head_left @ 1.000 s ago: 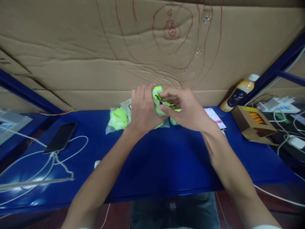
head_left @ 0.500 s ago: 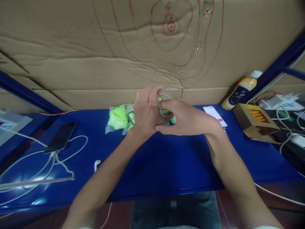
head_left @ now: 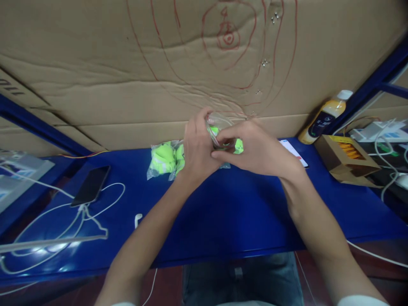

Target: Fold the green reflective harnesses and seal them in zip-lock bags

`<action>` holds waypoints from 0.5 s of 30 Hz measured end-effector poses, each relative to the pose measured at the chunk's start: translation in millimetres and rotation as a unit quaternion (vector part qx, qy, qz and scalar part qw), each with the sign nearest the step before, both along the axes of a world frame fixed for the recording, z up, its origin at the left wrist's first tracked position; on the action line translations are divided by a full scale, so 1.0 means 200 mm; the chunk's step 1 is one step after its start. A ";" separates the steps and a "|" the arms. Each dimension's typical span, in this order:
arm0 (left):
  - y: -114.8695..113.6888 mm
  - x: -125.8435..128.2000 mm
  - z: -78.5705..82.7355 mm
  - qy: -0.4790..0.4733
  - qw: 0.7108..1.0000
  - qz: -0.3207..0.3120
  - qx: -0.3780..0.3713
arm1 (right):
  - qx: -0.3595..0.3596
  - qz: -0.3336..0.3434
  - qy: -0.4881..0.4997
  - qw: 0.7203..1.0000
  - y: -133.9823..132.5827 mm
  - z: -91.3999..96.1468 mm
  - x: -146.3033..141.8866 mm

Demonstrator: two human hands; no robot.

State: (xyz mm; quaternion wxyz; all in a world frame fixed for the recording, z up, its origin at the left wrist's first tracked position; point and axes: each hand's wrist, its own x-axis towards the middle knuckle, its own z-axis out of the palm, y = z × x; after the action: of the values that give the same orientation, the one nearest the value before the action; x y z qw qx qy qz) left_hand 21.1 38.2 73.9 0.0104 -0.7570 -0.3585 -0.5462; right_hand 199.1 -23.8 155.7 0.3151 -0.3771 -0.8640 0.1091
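Note:
Over the back of the blue table, my left hand [head_left: 199,142] is wrapped round a clear, rounded plastic item [head_left: 220,120] with a curved edge. Its exact kind does not show, and my fingers hide much of it. From the other side, my right hand [head_left: 255,146] pinches at that edge, thumb and fingers close together. Just left of my left hand lies a clear plastic bag [head_left: 163,158] with folded fluorescent yellow-green fabric and pale grey strips. More of that bright fabric [head_left: 238,146] shows between and behind my hands.
A dark phone [head_left: 91,185] with white cables and a white earbud [head_left: 137,220] lie to the left. On the right are a lit phone [head_left: 293,152], an orange drink bottle [head_left: 327,117] and an open cardboard box [head_left: 346,163]. A cardboard wall [head_left: 95,97] stands behind.
My right hand has turned and its fingers have drawn into a tighter pinch at the clear item's edge. The view has shifted slightly.

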 end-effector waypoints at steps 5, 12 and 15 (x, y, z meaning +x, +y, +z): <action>-0.04 0.01 0.00 0.025 0.999 -0.025 0.019 | -0.040 0.059 -0.019 0.997 0.08 -0.04 -0.01; -0.02 0.00 0.03 -0.059 0.998 -0.013 -0.024 | -0.008 0.076 0.077 0.994 0.08 -0.01 0.08; 0.01 -0.05 0.05 -0.087 0.996 0.013 -0.023 | 0.092 -0.019 0.082 0.992 0.08 -0.01 0.10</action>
State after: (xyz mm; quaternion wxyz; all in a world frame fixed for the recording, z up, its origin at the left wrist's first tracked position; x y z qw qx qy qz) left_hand 11.7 40.6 84.9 -0.0311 -0.7021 -0.3804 -0.6011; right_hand 220.1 -7.3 154.4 0.4200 -0.3531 -0.8343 0.0533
